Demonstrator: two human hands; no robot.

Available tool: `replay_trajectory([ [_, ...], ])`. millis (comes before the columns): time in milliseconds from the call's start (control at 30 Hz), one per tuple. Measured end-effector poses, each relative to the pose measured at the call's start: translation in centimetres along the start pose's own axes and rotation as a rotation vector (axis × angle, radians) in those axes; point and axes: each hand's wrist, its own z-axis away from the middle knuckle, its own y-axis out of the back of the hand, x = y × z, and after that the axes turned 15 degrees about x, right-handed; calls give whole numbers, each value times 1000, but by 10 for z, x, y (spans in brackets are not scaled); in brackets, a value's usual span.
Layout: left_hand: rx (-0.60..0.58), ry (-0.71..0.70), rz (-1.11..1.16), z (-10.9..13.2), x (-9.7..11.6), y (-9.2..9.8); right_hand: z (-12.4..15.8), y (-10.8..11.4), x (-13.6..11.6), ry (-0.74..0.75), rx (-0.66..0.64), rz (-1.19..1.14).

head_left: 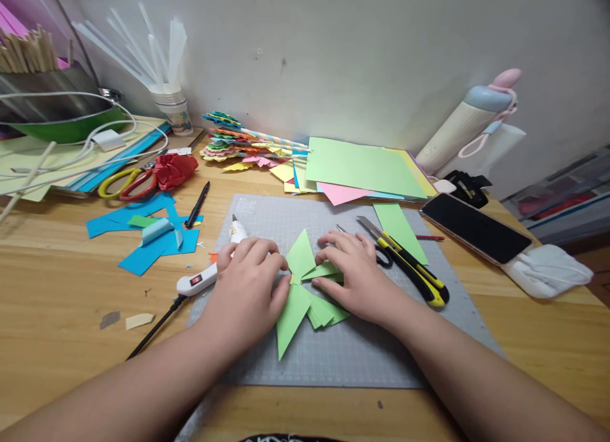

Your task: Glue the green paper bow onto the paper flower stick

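Green paper triangles [301, 259] are gathered in a fan at the middle of the grey cutting mat [362, 356], which lies on the wooden desk [61, 302]. The left hand [248, 288] is half curled, with its fingertips set against the left edge of the pieces. Whether the paper is pinched from beneath by the thumb cannot be told. The right hand [357, 278] is spread nearly flat, and the right-hand pieces are pinned under its fingers rather than gripped.

The folded points appear to be brought together at a common centre. This is best done with the pieces kept flat on the mat and the tips aligned before any pressure is added. Creases should be pressed with the fingertips only. The glue gun [200, 281] just beside the left wrist and the yellow utility knife [410, 269] near the right hand are best left undisturbed.
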Motion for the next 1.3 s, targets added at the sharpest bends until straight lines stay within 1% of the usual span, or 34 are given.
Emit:
replay_trajectory([
  [100, 20, 22, 19, 0, -1, 0, -2, 3, -2, 13, -8, -75],
  [167, 54, 37, 50, 1, -1, 0, -3, 6, -3, 9, -13, -133],
  [233, 91, 53, 125, 1, -2, -1, -4, 8, -5, -12, -2, -200],
  [333, 145, 104, 289, 3, -5, -2, -5, 10, -5, -57, 61, -331],
  [433, 137, 191, 435, 4, -8, -3, -3, 12, -6, -86, 126, -483],
  [500, 96, 209, 513, 3, -8, 0, 0, 14, -8, -31, 175, -561],
  [567, 85, 159, 563, 1, -6, 5, 2, 18, -11, 100, 239, -576],
  [600, 99, 118, 572, 0, -5, 8, 3, 20, -12, 178, 272, -554],
  [667, 167, 23, 566, -1, -3, 15, 5, 25, -15, 326, 345, -456],
  [733, 261, -85, 526, 0, -1, 20, 8, 28, -16, 436, 422, -324],
  [833, 364, -239, 416, 3, -1, 24, 13, 32, -17, 532, 516, -174],
  [900, 415, -301, 343, 5, -2, 24, 15, 34, -18, 574, 555, -117],
  [1033, 450, -391, 286, 7, -5, 23, 16, 37, -20, 663, 594, -41],
  [1133, 450, -419, 270, 8, -6, 24, 16, 38, -22, 698, 596, -27],
  [1200, 466, -431, 255, 9, -7, 26, 19, 37, -22, 674, 610, -58],
  [1233, 475, -434, 247, 10, -8, 27, 21, 35, -22, 641, 611, -102],
  [1267, 488, -434, 241, 11, -8, 28, 25, 33, -23, 576, 595, -170],
  [1300, 500, -436, 234, 11, -8, 28, 29, 30, -23, 457, 533, -254],
])
